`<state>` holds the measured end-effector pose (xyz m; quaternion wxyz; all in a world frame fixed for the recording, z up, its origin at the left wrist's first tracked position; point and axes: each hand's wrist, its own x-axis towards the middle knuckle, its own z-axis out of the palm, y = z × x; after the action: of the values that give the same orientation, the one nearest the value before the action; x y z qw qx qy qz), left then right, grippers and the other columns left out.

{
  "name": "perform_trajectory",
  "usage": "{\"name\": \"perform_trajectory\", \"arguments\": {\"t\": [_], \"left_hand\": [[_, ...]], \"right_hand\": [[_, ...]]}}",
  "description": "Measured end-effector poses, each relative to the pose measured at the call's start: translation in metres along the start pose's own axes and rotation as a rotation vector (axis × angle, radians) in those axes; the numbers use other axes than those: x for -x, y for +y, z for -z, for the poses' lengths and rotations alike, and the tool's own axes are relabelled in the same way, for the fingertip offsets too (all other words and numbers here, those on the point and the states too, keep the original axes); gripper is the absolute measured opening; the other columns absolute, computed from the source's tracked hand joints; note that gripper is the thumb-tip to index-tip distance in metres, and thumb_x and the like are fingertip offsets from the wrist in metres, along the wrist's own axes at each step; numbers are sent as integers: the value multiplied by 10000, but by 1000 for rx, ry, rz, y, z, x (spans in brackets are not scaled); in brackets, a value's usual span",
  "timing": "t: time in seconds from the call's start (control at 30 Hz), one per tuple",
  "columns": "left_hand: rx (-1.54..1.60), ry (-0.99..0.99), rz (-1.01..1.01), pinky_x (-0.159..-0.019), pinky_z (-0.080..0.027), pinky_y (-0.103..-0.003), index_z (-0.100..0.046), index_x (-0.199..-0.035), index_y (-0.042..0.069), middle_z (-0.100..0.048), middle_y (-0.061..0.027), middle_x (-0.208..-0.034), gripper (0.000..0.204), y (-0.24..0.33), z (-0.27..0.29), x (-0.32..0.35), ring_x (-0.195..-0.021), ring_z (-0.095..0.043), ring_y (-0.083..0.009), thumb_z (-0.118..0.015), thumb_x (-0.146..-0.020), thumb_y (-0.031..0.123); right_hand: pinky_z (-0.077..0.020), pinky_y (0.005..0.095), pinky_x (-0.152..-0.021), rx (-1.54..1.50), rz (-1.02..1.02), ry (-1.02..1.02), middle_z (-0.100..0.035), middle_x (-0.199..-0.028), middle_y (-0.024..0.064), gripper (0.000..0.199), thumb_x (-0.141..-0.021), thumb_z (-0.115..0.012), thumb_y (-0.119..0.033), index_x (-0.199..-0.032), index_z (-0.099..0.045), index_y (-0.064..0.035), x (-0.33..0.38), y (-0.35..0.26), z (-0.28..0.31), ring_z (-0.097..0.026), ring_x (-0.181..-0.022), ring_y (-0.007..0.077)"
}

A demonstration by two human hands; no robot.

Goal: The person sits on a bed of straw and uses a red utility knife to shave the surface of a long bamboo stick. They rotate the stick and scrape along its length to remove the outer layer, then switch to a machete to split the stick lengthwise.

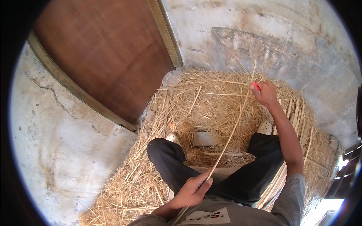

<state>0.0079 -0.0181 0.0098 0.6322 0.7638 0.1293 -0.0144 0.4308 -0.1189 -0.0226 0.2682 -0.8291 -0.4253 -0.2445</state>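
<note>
A long, thin bamboo-like strip (234, 133) runs slantwise from my lap up to the far right. My left hand (194, 191) is closed around its near part, thumb on top, just in front of my shirt. At the far end, my right hand (265, 93) is closed on a small red-handled tool (256, 86), held against the strip with the arm stretched out. The tool's blade, if it has one, is too small to make out. The strip's tip (255, 64) sticks out beyond the right hand.
Straw-like shavings (211, 98) cover the floor around my feet. A bundle of split strips (298, 116) lies to my right. A grey block (204, 138) sits between my light clogs (265, 127). A brown door (109, 49) and stained walls (271, 49) stand close ahead and left.
</note>
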Motion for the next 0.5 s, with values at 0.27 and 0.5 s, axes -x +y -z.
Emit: {"name": "perform_trajectory", "arguments": {"t": [0.27,0.5], "left_hand": [[3,-130,29,-533,-360,-261,-428,-1354,7,-383,-70,-603,383,-8,7,16,-539,-403,-106,-464,-986,106],[390,-261,113,-577,-364,-212,-403,-1389,44,-452,-5,-721,392,-48,-1,44,-598,-395,-79,-427,-1006,123]], "right_hand": [[-434,450,-582,82,-166,5,-553,-590,183,623,-920,-405,-582,-741,-636,-32,8,64,-2,-583,-610,341],[-453,450,-782,148,-918,-266,-661,-923,212,692,-914,-345,-633,-960,-673,-25,42,144,4,-620,-878,381]]}}
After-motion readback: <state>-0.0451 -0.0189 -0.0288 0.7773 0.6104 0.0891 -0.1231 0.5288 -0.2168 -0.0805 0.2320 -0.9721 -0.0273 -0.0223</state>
